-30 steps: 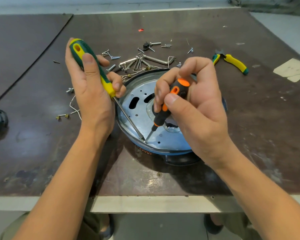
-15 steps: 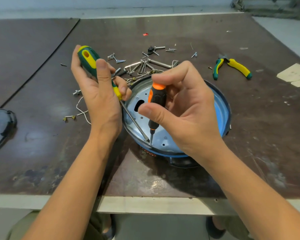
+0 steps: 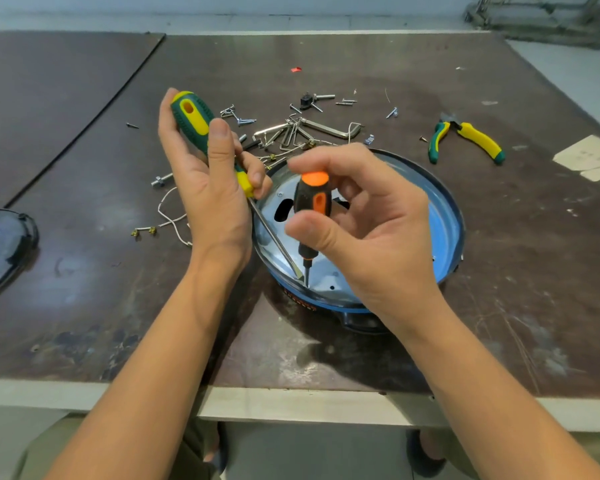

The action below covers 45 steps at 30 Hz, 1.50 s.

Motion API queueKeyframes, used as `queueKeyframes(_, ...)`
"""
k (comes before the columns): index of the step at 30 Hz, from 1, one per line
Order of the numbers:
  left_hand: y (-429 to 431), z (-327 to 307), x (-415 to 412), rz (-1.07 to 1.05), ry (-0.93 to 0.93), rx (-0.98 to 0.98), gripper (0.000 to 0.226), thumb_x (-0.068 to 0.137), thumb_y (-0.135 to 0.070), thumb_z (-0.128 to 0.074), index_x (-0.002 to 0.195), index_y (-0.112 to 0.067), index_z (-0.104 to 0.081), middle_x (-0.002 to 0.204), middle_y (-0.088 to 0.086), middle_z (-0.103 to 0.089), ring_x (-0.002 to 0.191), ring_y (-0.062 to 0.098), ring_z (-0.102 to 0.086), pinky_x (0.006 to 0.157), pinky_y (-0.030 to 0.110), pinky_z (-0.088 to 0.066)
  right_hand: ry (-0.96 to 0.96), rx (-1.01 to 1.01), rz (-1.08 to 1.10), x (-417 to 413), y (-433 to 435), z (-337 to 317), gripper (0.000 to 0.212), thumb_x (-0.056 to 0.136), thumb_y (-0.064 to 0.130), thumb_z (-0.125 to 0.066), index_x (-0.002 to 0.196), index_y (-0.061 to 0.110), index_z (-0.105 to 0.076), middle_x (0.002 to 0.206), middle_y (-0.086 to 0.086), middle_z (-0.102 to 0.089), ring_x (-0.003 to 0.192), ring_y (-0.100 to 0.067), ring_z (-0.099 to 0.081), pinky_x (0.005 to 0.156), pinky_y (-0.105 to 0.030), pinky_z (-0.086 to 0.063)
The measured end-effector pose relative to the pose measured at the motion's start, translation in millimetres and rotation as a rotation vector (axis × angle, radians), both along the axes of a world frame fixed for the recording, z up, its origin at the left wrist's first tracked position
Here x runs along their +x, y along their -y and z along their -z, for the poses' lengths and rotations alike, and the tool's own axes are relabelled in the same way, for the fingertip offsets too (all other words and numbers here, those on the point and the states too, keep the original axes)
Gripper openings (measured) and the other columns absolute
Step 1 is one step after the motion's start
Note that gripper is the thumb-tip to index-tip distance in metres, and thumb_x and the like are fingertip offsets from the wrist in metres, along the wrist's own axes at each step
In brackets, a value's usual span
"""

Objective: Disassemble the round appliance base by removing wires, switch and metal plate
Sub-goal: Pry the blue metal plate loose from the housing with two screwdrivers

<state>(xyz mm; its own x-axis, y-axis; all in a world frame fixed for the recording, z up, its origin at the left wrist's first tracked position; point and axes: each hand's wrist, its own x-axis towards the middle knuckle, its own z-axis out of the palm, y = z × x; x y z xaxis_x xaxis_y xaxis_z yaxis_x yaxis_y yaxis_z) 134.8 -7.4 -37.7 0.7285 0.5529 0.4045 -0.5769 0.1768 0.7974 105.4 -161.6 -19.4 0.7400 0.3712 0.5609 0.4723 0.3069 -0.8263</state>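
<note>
The round blue appliance base (image 3: 445,220) sits on the table with a shiny metal plate (image 3: 281,237) inside it. My left hand (image 3: 212,192) grips a green-and-yellow screwdriver (image 3: 191,112); its long shaft slants down to the plate's near edge. My right hand (image 3: 364,230) holds a short black-and-orange screwdriver (image 3: 312,199) upright, thumb and fingers around the handle, tip on the plate beside the other blade. A loose white wire (image 3: 168,220) with brass terminals lies left of the base.
Several screws, bent metal rods and small parts (image 3: 302,133) are scattered behind the base. Green-and-yellow pliers (image 3: 465,140) lie at the right. A dark lid (image 3: 4,244) sits at the left edge. Paper scraps (image 3: 593,157) lie far right.
My right hand has turned the short screwdriver from a slant to upright, its orange cap now showing. My left hand keeps its screwdriver at the same spot. The view has shifted slightly.
</note>
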Motion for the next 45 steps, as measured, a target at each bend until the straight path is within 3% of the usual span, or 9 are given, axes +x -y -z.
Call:
queueKeyframes(9, -1.8, 1.1, 2.2, 0.087, -0.027, -0.050, 0.054, 0.107, -0.017, -0.045, 0.154, -0.021, -0.019, 0.080, 0.007, -0.045, 0.051, 0.015, -0.045, 0.046, 0.026, -0.037, -0.054, 0.043, -0.028, 3.6, 2.0, 4.3, 0.036, 0.103, -0.009, -0.046, 0.136, 0.004, -0.051, 0.101, -0.005, -0.068, 0.094, -0.007, -0.069, 0.085, -0.017, -0.052)
queueKeyframes(14, -2.7, 0.7, 1.9, 0.091, -0.020, -0.031, 0.056, 0.107, -0.015, -0.044, 0.156, -0.017, -0.017, 0.080, 0.007, -0.046, 0.053, 0.014, -0.048, 0.049, 0.025, -0.042, -0.063, 0.033, 0.135, 5.5, 1.4, 2.5, 0.030, 0.091, 0.005, -0.073, 0.120, 0.010, -0.066, 0.099, -0.004, -0.063, 0.089, -0.004, -0.061, 0.077, -0.026, -0.052)
queueKeyframes(20, -3.9, 2.7, 3.0, 0.112, -0.041, -0.047, 0.055, 0.106, -0.017, -0.046, 0.155, -0.021, -0.020, 0.080, 0.008, -0.045, 0.054, 0.016, -0.046, 0.049, 0.027, -0.039, -0.029, 0.051, 0.079, 3.3, 3.8, 6.4, 0.032, 0.104, -0.005, -0.049, 0.132, 0.008, -0.058, 0.113, -0.015, -0.071, 0.104, -0.022, -0.071, 0.092, -0.030, -0.056)
queueKeyframes(23, -4.7, 2.5, 2.5, 0.111, -0.036, -0.023, 0.056, 0.106, -0.017, -0.047, 0.155, -0.019, -0.019, 0.079, 0.008, -0.046, 0.054, 0.015, -0.048, 0.050, 0.028, -0.042, -0.040, 0.028, 0.104, 0.5, 1.5, 3.0, 0.020, 0.099, 0.006, -0.064, 0.117, 0.012, -0.063, 0.105, 0.000, -0.066, 0.097, -0.012, -0.064, 0.082, -0.030, -0.053)
queueKeyframes(25, -5.5, 3.0, 2.4, 0.118, -0.042, -0.021, 0.057, 0.106, -0.017, -0.047, 0.155, -0.019, -0.018, 0.079, 0.008, -0.046, 0.055, 0.016, -0.048, 0.051, 0.028, -0.042, -0.058, 0.042, 0.174, 1.5, 2.1, 2.5, 0.027, 0.091, 0.007, -0.074, 0.115, 0.014, -0.065, 0.100, 0.002, -0.063, 0.090, -0.014, -0.061, 0.076, -0.033, -0.052)
queueKeyframes(31, -5.5, 4.1, 4.8, 0.115, -0.054, -0.042, 0.058, 0.106, -0.016, -0.048, 0.155, -0.020, -0.018, 0.078, 0.009, -0.044, 0.055, 0.018, -0.047, 0.050, 0.028, -0.041, -0.097, 0.071, 0.154, 3.7, 4.2, 6.7, 0.026, 0.105, 0.002, -0.049, 0.126, 0.010, -0.063, 0.112, -0.019, -0.072, 0.098, -0.032, -0.069, 0.080, -0.032, -0.059)
queueKeyframes(35, -5.7, 3.3, 3.3, 0.104, -0.062, -0.040, 0.058, 0.106, -0.016, -0.048, 0.156, -0.021, -0.019, 0.079, 0.009, -0.044, 0.055, 0.018, -0.048, 0.049, 0.028, -0.043, -0.045, 0.035, 0.207, 2.8, 2.6, 2.6, 0.025, 0.095, 0.007, -0.069, 0.118, 0.014, -0.065, 0.104, -0.007, -0.065, 0.091, -0.009, -0.061, 0.079, -0.025, -0.053)
queueKeyframes(41, -5.2, 4.3, 5.3, 0.102, -0.063, -0.053, 0.057, 0.106, -0.015, -0.048, 0.155, -0.020, -0.019, 0.077, 0.009, -0.044, 0.054, 0.017, -0.048, 0.049, 0.027, -0.041, -0.130, 0.081, 0.142, 2.7, 4.4, 5.1, 0.025, 0.104, 0.001, -0.052, 0.124, 0.010, -0.063, 0.100, -0.018, -0.069, 0.087, -0.023, -0.063, 0.066, -0.030, -0.059)
queueKeyframes(45, -5.4, 4.9, 5.3, 0.106, -0.054, -0.045, 0.057, 0.106, -0.016, -0.048, 0.155, -0.019, -0.020, 0.077, 0.008, -0.045, 0.054, 0.016, -0.049, 0.048, 0.027, -0.042, -0.078, 0.064, 0.186, 2.4, 1.2, 0.4, 0.019, 0.095, 0.008, -0.067, 0.114, 0.010, -0.065, 0.096, -0.009, -0.062, 0.082, -0.011, -0.059, 0.069, -0.023, -0.052)
